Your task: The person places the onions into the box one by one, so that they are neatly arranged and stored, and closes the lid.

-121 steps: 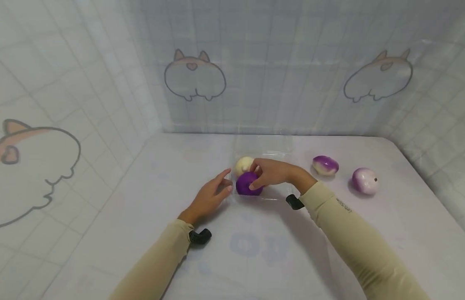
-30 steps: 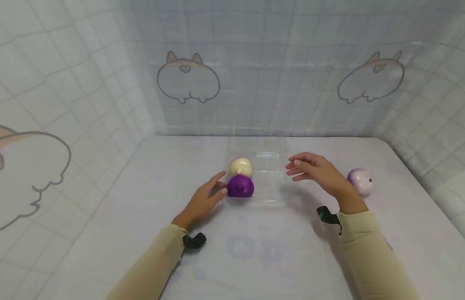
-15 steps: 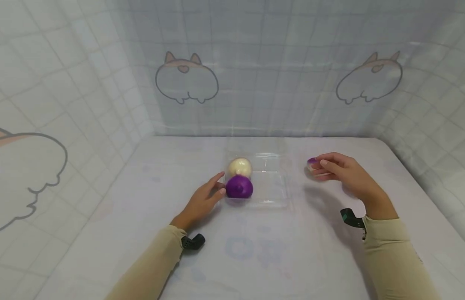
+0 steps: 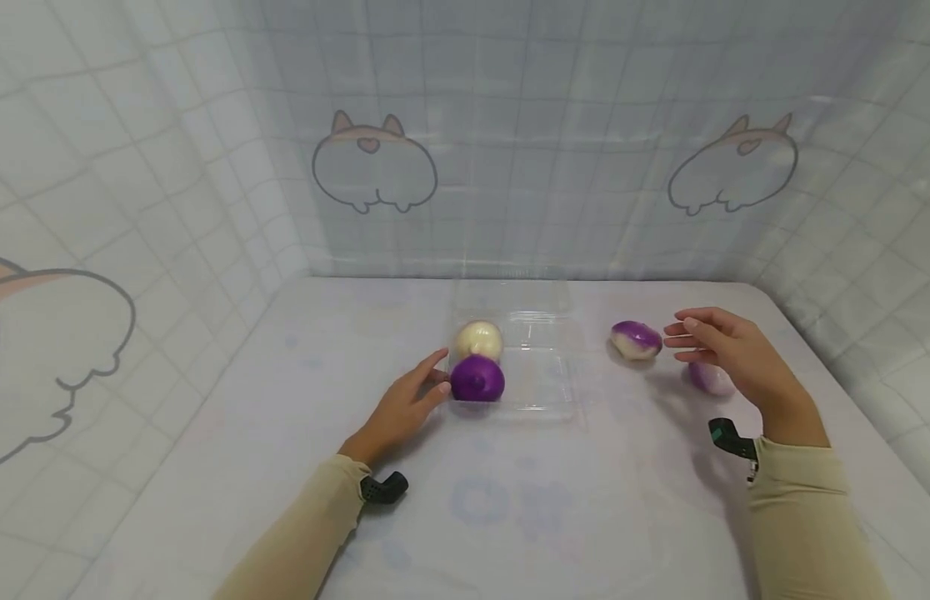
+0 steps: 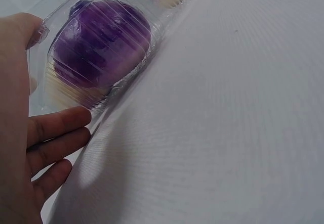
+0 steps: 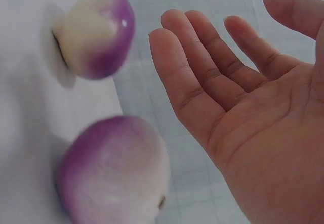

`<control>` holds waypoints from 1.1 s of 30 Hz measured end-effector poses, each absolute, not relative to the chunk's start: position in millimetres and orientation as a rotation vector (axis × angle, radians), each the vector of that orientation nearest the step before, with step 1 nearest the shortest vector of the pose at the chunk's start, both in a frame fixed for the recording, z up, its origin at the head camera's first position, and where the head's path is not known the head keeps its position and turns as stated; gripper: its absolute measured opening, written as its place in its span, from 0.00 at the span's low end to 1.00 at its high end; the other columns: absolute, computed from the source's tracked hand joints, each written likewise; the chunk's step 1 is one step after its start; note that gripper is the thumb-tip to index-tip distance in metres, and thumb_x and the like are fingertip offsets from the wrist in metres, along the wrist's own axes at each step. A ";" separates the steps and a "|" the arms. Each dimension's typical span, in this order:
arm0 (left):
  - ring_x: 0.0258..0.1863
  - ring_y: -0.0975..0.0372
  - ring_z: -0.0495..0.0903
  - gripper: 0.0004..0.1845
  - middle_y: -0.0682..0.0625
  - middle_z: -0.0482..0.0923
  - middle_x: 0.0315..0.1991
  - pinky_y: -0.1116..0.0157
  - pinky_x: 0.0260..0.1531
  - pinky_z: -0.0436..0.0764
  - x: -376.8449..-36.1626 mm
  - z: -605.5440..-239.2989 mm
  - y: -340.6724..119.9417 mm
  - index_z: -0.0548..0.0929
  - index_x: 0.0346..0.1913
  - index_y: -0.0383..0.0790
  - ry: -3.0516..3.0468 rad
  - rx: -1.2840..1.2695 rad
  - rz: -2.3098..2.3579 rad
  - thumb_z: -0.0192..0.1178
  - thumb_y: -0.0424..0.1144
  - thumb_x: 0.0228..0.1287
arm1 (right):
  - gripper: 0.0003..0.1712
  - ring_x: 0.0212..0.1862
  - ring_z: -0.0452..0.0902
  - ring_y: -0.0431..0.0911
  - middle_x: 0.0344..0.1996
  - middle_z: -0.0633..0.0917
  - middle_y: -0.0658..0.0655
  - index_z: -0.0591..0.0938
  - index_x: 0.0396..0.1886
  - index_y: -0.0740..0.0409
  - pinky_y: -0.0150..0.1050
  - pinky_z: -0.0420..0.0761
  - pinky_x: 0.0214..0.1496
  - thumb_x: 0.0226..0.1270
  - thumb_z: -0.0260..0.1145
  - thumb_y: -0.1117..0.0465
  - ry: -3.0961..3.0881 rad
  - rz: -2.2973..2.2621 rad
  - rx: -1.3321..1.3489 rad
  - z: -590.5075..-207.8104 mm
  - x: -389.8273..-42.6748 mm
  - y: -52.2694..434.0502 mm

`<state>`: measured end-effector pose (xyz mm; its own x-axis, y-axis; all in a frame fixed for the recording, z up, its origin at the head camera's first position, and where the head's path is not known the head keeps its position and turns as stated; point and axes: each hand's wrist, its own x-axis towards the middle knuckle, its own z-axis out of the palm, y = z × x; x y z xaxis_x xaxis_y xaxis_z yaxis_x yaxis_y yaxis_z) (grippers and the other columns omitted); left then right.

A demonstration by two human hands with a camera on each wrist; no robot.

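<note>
A clear plastic clamshell box (image 4: pixel 543 408) lies with its lid folded back. In its left half sit a glossy cream onion (image 4: pixel 479 340) and a deep purple onion (image 4: pixel 477 379). My left hand (image 4: pixel 400 408) touches the box's left wall, fingers apart; the left wrist view shows the thumb at the rim. To the right of the box, a purple-and-cream onion-like vegetable (image 4: pixel 636 341) lies on the table. My right hand (image 4: pixel 723 346) hovers with extended fingers, holding nothing. It partly covers a pale pinkish-purple round vegetable (image 4: pixel 709 379), fully visible below the fingers in the right wrist view (image 6: pixel 114 173).
A white cloth with faint prints covers the table (image 4: pixel 525 525). Pale checked curtains (image 4: pixel 510 167) with cartoon animal outlines stand behind and at both sides. A dark wrist camera (image 4: pixel 385 487) is strapped to the left wrist, another (image 4: pixel 731 437) to the right.
Four seconds ago my right hand was on the purple onion in the box. It has since left it there and moved right, past the purple-and-cream vegetable. My left hand stays at the box.
</note>
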<state>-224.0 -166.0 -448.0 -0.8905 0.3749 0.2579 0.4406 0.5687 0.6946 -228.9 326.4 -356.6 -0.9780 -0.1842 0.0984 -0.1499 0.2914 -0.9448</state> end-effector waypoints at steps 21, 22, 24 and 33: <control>0.64 0.51 0.73 0.32 0.47 0.81 0.56 0.45 0.66 0.65 -224.8 -443.6 -165.5 0.60 0.78 0.50 -2.720 -0.705 -1.265 0.52 0.53 0.77 | 0.14 0.47 0.87 0.45 0.45 0.88 0.53 0.77 0.57 0.60 0.36 0.84 0.46 0.78 0.59 0.60 2.229 -2.309 -0.235 -362.1 -210.3 392.3; 0.65 0.51 0.73 0.32 0.47 0.81 0.57 0.45 0.66 0.65 -224.3 -444.2 -165.5 0.60 0.78 0.50 -2.723 -0.706 -1.263 0.52 0.52 0.77 | 0.13 0.47 0.87 0.45 0.45 0.89 0.53 0.77 0.57 0.59 0.36 0.84 0.46 0.78 0.59 0.61 2.207 -2.332 -0.224 -363.6 -209.3 394.3; 0.65 0.50 0.73 0.32 0.47 0.81 0.57 0.44 0.66 0.65 -223.0 -445.5 -165.9 0.60 0.78 0.50 -2.724 -0.706 -1.260 0.52 0.52 0.77 | 0.11 0.46 0.87 0.45 0.44 0.89 0.54 0.79 0.55 0.59 0.37 0.84 0.46 0.77 0.59 0.63 2.141 -2.392 -0.219 -367.7 -208.6 396.4; 0.64 0.51 0.73 0.32 0.48 0.82 0.56 0.45 0.66 0.65 -222.4 -447.9 -166.9 0.60 0.78 0.49 -2.725 -0.698 -1.247 0.52 0.52 0.77 | 0.10 0.45 0.87 0.47 0.43 0.88 0.57 0.81 0.51 0.63 0.36 0.84 0.47 0.75 0.59 0.70 2.028 -2.625 -0.243 -383.2 -213.0 391.1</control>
